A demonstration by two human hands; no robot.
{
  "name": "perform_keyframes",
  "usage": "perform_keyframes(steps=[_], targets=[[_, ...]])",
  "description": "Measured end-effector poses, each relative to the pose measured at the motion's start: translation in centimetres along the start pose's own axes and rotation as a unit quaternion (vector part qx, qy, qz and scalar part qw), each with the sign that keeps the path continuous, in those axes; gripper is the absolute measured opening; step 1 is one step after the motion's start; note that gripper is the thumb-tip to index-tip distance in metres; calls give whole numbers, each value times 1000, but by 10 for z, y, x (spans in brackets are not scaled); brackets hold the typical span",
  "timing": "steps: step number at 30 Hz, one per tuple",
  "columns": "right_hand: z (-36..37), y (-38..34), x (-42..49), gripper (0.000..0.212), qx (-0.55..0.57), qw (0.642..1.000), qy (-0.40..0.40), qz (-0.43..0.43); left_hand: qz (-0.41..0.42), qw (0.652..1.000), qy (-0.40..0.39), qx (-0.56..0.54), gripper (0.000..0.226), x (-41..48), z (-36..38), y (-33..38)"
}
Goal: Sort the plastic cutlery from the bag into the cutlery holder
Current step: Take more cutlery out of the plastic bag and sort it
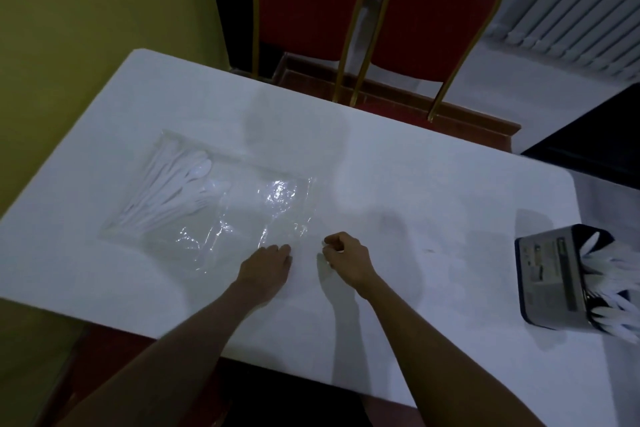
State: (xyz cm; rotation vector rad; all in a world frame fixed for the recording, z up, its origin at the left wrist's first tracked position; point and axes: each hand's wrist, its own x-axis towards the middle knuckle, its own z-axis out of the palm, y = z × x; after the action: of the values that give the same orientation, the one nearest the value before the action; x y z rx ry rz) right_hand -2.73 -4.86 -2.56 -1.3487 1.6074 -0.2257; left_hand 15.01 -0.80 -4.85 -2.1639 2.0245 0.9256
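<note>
A clear, crinkled plastic bag [242, 208] lies flat on the white-topped table [415, 191]. The white plastic cutlery [173, 191], spoons plainly and perhaps forks, is bunched at the bag's far left end, well apart from both hands. The person's left hand [268, 262] rests at the bag's near right corner, fingers laid fairly straight and close together on the film. The right hand [343, 255] sits just beside it, past the bag's edge, with its fingers curled in. In this dim light I cannot tell whether it pinches the film or holds nothing.

Over at the right edge of the table stands the dark box-shaped cutlery holder with a grey label [550, 274], white pieces already poking out of it. Two red-padded chairs with gold frames [415, 10] stand behind the table.

To my eye the step in hand is opening the bag. Next, the mouth needs parting while one hand pins the slippery film, then a reach deep inside to the far end.
</note>
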Motion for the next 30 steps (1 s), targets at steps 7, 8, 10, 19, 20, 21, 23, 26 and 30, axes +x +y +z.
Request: perform_keyframes(steps=[7,8,10,19,20,21,23,26,30], targets=[[-5,-23,-11,30,123,992,-14,18,85,967,13,-241,31,-13,-28,8],[-8,-26,-14,27,148,989,-6,22,92,965,14,-245,29,-15,-31,13],[-16,-30,-17,20,180,983,8,26,92,962,29,-256,22,-16,-34,21],[-47,-26,-43,31,213,976,-16,42,-79,901,56,-424,13,-17,-50,81],[-48,-25,-44,32,217,975,-18,41,-98,888,49,-447,13,-18,-51,83],[-51,-23,-46,31,209,977,-15,35,-109,878,41,-465,12,-19,-52,87],[-52,-22,-47,27,173,985,-12,16,-120,867,29,-483,15,-20,-52,89],[-50,-25,-50,26,131,991,-6,-1,-125,867,22,-481,25,-21,-51,89],[-42,-26,-50,20,78,996,22,-29,-122,883,34,-453,24,-24,-49,89]])
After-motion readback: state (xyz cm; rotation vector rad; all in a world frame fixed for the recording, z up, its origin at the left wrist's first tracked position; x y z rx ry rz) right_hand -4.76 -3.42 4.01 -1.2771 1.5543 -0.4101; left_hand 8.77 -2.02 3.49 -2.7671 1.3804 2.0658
